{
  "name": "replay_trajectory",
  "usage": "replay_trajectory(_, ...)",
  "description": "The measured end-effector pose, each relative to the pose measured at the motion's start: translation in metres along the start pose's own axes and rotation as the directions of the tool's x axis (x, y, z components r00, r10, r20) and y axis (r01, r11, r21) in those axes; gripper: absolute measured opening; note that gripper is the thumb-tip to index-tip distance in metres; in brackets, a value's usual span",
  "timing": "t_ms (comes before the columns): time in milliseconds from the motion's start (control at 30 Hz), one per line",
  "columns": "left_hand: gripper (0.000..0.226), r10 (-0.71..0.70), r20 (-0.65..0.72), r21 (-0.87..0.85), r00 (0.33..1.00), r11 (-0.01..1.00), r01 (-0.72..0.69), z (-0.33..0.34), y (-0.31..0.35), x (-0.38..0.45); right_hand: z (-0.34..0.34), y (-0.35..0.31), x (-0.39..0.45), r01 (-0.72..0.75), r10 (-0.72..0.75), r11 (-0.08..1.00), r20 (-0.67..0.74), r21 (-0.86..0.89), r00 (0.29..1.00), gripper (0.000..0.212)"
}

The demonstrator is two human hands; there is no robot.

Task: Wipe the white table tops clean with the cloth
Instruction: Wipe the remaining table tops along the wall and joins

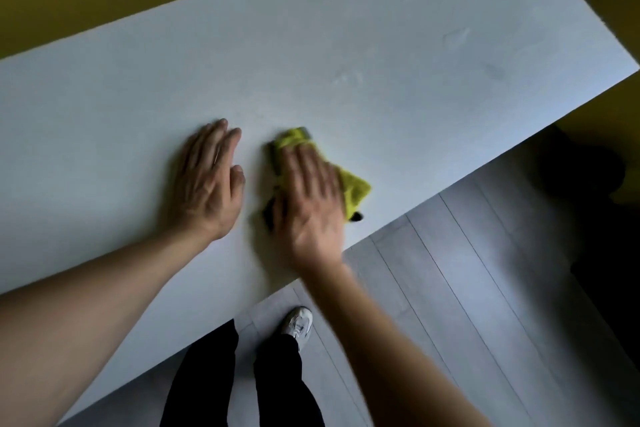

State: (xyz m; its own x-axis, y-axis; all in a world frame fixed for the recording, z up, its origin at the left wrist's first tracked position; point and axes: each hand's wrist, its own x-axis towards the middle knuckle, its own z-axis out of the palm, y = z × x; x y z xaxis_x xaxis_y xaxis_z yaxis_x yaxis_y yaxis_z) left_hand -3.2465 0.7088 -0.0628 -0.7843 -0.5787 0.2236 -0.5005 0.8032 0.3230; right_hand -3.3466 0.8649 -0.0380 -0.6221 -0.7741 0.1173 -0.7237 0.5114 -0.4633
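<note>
While right hand (308, 198) presses yellow cloth (355, 189), left hand (207, 180) flat beside it

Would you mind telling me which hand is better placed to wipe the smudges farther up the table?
Right: the right hand already presses the cloth; the left hand lies flat on the table.

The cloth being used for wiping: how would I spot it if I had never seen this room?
Look at the big white table top that fills most of the view, then at its near edge on the right. There the right hand presses flat on the cloth. It is bright yellow-green and crumpled, the only coloured thing on the table.
</note>
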Motion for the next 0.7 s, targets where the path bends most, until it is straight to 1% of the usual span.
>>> replay_trajectory(67,0.052,-0.048,-0.010,-0.025,0.999,0.999,0.048,0.002,-0.003,0.000,0.010,-0.026,-0.010,0.145,-0.147,0.989,0.055,0.035,0.988,0.062)
replay_trajectory(133,0.052,-0.072,-0.012,-0.033,0.997,0.997,0.071,0.001,-0.004,0.000,0.009,-0.017,-0.005,0.257,-0.260,0.965,0.082,0.051,0.962,0.058)
replay_trajectory(200,0.053,-0.057,-0.010,-0.020,0.998,0.998,0.057,-0.001,-0.002,-0.001,0.000,0.010,0.013,0.319,-0.323,0.946,0.121,0.046,0.939,0.061)
replay_trajectory(233,0.054,-0.057,-0.009,-0.009,0.998,0.998,0.057,-0.002,0.000,-0.001,-0.005,0.028,0.026,0.308,-0.311,0.950,0.117,0.041,0.943,0.063)
replay_trajectory(267,0.054,-0.064,-0.007,0.000,0.998,0.998,0.064,-0.003,0.002,-0.001,-0.010,0.048,0.041,0.261,-0.263,0.965,0.087,0.031,0.961,0.063)
replay_trajectory(300,0.055,-0.073,-0.003,0.000,0.997,0.997,0.073,-0.003,0.003,-0.001,-0.015,0.068,0.057,0.184,-0.184,0.983,0.041,0.013,0.982,0.063)
replay_trajectory(367,0.055,-0.082,0.006,-0.008,0.997,0.997,0.082,-0.003,0.004,-0.001,-0.028,0.106,0.090,-0.026,0.023,0.999,-0.066,-0.045,0.998,0.061)
replay_trajectory(400,0.056,-0.082,0.009,-0.010,0.997,0.997,0.082,-0.002,0.004,-0.001,-0.035,0.121,0.105,-0.142,0.134,0.987,-0.117,-0.070,0.984,0.062)
replay_trajectory(467,0.056,-0.088,0.013,-0.010,0.996,0.996,0.089,-0.002,0.004,0.000,-0.044,0.137,0.133,-0.337,0.317,0.937,-0.184,-0.090,0.930,0.063)
replay_trajectory(500,0.056,-0.092,0.014,-0.010,0.996,0.996,0.092,-0.002,0.004,0.000,-0.045,0.138,0.143,-0.391,0.368,0.916,-0.198,-0.091,0.908,0.063)
replay_trajectory(533,0.055,-0.095,0.009,-0.011,0.995,0.995,0.095,-0.002,0.005,0.000,-0.044,0.137,0.152,-0.407,0.384,0.908,-0.198,-0.096,0.902,0.062)
replay_trajectory(600,0.054,-0.099,0.000,-0.016,0.995,0.995,0.099,-0.001,0.005,0.002,-0.038,0.125,0.162,-0.346,0.327,0.932,-0.163,-0.107,0.931,0.063)
replay_trajectory(633,0.054,-0.100,0.000,-0.022,0.995,0.995,0.100,-0.001,0.005,0.002,-0.032,0.114,0.164,-0.275,0.260,0.955,-0.136,-0.111,0.956,0.063)
replay_trajectory(700,0.053,-0.102,-0.003,-0.029,0.995,0.994,0.102,-0.001,0.005,0.002,-0.012,0.081,0.163,-0.080,0.073,0.992,-0.072,-0.099,0.995,0.063)
